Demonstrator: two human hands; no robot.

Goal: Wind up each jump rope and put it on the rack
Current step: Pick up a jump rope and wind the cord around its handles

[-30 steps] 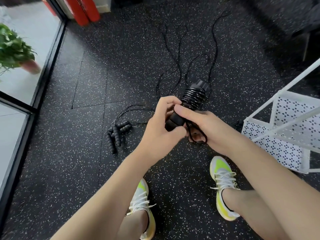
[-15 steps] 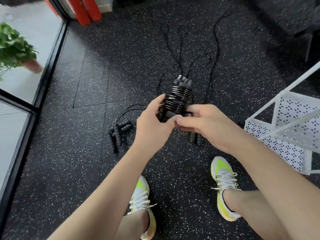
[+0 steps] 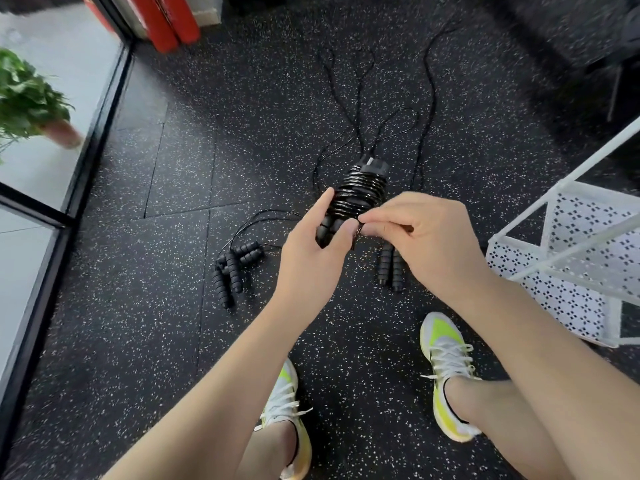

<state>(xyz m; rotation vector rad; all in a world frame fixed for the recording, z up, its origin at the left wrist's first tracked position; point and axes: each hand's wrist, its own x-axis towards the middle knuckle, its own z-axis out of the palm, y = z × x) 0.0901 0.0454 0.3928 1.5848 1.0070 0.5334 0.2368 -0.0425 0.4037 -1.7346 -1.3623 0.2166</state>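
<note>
Rack [image 3: 568,244] R of floor ropes [image 3: 389,268]

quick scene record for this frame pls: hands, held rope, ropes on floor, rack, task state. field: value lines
left hand: left hand grips the lower handles of the wound rope
right hand: right hand pinches the cord at the coil's lower edge
held rope: wound rope, black cord coiled round its handles, held above the floor
floor left: handle cluster, cords loose
floor centre: handle pair, partly hidden by the right hand, cord trailing away
rack: white perforated rack, at right, no rope seen on it
task state: one rope wound, not racked
</note>
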